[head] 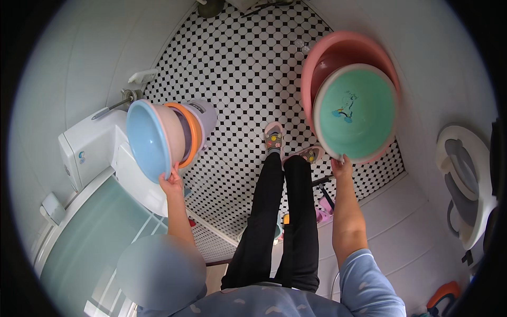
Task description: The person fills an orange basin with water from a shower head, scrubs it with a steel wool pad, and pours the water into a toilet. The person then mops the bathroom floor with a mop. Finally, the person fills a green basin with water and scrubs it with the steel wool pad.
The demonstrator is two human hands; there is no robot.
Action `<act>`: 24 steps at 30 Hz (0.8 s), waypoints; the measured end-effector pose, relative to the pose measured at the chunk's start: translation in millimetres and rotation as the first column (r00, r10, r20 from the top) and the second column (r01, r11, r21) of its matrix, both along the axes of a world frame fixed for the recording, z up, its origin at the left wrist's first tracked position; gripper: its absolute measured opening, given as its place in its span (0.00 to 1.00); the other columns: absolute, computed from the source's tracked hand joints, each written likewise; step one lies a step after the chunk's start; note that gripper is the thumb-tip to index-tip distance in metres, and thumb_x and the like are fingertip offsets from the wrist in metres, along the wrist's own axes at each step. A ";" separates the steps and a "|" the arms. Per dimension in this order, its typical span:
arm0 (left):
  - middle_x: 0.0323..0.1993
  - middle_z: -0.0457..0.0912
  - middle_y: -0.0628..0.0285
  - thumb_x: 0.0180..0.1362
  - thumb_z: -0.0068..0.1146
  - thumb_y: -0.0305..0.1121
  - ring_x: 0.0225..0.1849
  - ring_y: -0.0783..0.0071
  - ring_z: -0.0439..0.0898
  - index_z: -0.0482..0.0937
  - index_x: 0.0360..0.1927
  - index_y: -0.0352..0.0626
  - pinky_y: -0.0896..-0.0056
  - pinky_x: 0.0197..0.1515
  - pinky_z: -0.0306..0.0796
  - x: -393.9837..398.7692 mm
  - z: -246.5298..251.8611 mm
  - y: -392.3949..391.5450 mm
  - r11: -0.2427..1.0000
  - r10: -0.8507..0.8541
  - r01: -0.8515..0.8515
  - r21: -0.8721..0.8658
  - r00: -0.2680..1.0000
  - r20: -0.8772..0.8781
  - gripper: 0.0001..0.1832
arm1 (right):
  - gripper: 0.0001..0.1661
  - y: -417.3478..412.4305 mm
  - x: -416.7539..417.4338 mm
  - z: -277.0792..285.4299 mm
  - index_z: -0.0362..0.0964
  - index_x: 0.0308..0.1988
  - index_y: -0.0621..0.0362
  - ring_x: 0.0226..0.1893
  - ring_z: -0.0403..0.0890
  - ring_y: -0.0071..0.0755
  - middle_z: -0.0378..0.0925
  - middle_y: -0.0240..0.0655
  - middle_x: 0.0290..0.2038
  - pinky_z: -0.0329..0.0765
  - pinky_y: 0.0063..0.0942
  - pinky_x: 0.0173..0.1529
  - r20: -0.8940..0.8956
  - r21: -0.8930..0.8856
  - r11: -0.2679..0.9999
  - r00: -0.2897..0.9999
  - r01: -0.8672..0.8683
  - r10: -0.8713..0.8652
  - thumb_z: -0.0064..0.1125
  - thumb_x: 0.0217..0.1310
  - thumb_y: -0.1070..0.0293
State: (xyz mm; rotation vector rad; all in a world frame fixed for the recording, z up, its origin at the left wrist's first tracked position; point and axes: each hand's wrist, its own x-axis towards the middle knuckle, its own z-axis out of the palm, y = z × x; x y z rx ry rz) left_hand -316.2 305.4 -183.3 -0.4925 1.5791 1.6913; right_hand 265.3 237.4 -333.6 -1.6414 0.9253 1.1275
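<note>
My left hand (171, 183) grips the rim of a basin (146, 138) that is blue inside and pale pink outside. The basin is tilted on its side, right above a lilac bucket (206, 117) with an orange-rimmed basin (193, 132) at its mouth. Over on the right, my right hand (342, 166) holds the near edge of a green basin (364, 115) with a whitish rim and a cartoon print inside. This green basin overlaps a larger pink tub (330, 51) and hides much of its inside. Whether it rests in the tub I cannot tell.
A white toilet (134, 174) stands at the left beside a frosted glass panel (103, 218). Against the left wall are a toilet brush holder (132, 94) and a white bottle (143, 76). A white-and-grey toilet seat (463, 178) hangs at the right. Black-and-white tiles (241, 87) cover the floor.
</note>
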 end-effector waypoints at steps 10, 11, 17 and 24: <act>0.55 0.62 0.36 0.50 0.41 0.33 0.54 0.44 0.68 0.50 0.57 0.20 0.67 0.45 0.78 -32.4 -25.7 12.3 0.940 0.325 -0.339 -0.028 0.873 0.362 0.33 | 0.21 2.0 4.8 -8.9 0.61 0.49 0.61 0.47 0.70 0.41 0.66 0.43 0.45 0.72 0.37 0.52 -0.055 -0.001 0.991 0.990 0.130 -0.130 0.54 0.57 0.64; 0.56 0.60 0.36 0.51 0.41 0.33 0.54 0.45 0.68 0.48 0.58 0.20 0.66 0.46 0.77 -34.7 -28.7 8.8 0.958 0.272 -0.286 -0.005 0.904 0.331 0.34 | 0.21 4.1 3.6 -8.0 0.62 0.49 0.61 0.48 0.70 0.40 0.66 0.43 0.46 0.72 0.36 0.52 -0.079 0.030 0.990 0.987 0.140 -0.137 0.54 0.58 0.64; 0.53 0.63 0.38 0.57 0.35 0.30 0.54 0.43 0.67 0.53 0.56 0.20 0.56 0.51 0.73 -18.8 -42.2 -1.2 0.983 0.152 -0.175 0.058 0.946 0.285 0.26 | 0.18 32.9 -18.1 15.8 0.65 0.46 0.62 0.43 0.75 0.38 0.72 0.40 0.43 0.77 0.34 0.47 0.096 0.141 0.984 0.988 0.110 -0.124 0.54 0.57 0.66; 0.52 0.65 0.40 0.63 0.33 0.37 0.53 0.43 0.67 0.58 0.54 0.23 0.48 0.52 0.72 -3.0 -30.4 7.9 0.987 0.122 -0.099 -0.129 0.976 0.178 0.24 | 0.17 39.2 -15.9 12.1 0.65 0.44 0.64 0.40 0.76 0.43 0.71 0.43 0.43 0.82 0.37 0.39 0.173 0.072 0.972 0.957 0.225 -0.234 0.53 0.50 0.77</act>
